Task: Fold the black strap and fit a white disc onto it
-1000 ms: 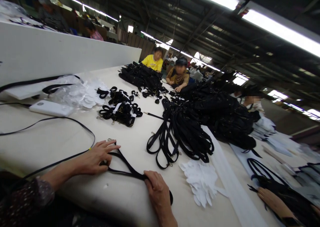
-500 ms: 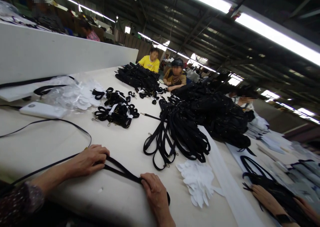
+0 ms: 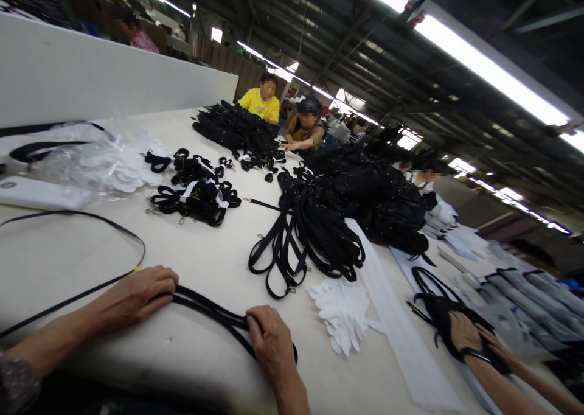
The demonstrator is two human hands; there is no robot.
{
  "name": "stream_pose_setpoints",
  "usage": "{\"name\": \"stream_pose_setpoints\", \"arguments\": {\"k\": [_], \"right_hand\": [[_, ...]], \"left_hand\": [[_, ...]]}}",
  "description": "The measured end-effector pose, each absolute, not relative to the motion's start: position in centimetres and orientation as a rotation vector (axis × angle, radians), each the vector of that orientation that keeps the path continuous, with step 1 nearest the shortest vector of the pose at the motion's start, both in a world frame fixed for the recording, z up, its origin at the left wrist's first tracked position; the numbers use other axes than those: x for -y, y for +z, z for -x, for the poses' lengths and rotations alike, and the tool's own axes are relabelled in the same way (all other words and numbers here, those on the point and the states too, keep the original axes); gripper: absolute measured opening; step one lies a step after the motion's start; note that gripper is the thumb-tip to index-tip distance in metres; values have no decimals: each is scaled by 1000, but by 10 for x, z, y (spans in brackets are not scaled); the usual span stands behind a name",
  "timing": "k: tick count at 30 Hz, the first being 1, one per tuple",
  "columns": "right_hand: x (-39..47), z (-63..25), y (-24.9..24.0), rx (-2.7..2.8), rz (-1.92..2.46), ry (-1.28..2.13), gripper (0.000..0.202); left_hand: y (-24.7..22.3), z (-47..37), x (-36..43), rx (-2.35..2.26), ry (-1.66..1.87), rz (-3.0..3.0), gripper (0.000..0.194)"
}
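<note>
My left hand (image 3: 148, 290) is closed around one end of a folded black strap (image 3: 210, 308) near the table's front edge. The strap runs in several strands to my right hand (image 3: 269, 336), whose fingers are closed on its other end; a loop shows past that hand. Beyond my hands lies a large pile of black straps with metal hooks (image 3: 314, 226). To its left sit bundled black straps (image 3: 196, 199) with white wraps. A fan of white pieces (image 3: 342, 311) rests right of my right hand.
A white power bank (image 3: 41, 193) with a black cable and a plastic bag of white pieces (image 3: 123, 159) are at left. Black bags (image 3: 369, 190) are heaped behind. Another person's hands (image 3: 469, 336) press a black bag at right. Two people sit at the far end.
The view has shifted, so the table items appear further left. The strap strands between my hands are more spread and bowed. At right, the other person's hands have moved onto the black bag.
</note>
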State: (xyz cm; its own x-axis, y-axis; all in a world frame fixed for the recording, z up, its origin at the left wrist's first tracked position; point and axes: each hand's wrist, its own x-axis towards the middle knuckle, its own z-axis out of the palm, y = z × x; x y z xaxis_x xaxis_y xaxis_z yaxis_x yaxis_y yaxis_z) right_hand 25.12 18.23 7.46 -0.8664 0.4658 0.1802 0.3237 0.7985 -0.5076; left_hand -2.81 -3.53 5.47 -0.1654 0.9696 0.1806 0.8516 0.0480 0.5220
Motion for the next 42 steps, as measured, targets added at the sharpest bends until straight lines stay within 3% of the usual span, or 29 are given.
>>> {"name": "stream_pose_setpoints", "arguments": {"k": [2,6,15,20,23,27,30,36,42], "right_hand": [[-176,-252,80,2729,621,657,15],[-165,-255,86,2786,567,605,45],[-150,-253,83,2767,529,553,60],[-143,-246,69,2802,520,393,18],[-145,-243,60,2813,521,320,16],[-151,-240,54,2813,494,265,14],[-152,-239,52,2807,483,234,14],[-149,-240,60,2849,475,260,14],[-170,-246,79,2949,393,577,22]], "left_hand": [[53,27,35,-2120,796,-1874,19],[49,28,35,-2145,826,-1886,18],[48,29,36,-2179,780,-1914,17],[47,29,38,-2201,779,-1905,19],[46,23,38,-2300,848,-1875,16],[47,-3,27,-2323,756,-1983,53],[50,-31,7,-2191,687,-2088,61],[51,-53,-24,-2123,743,-2013,20],[44,-46,-24,-2077,798,-2025,17]]}}
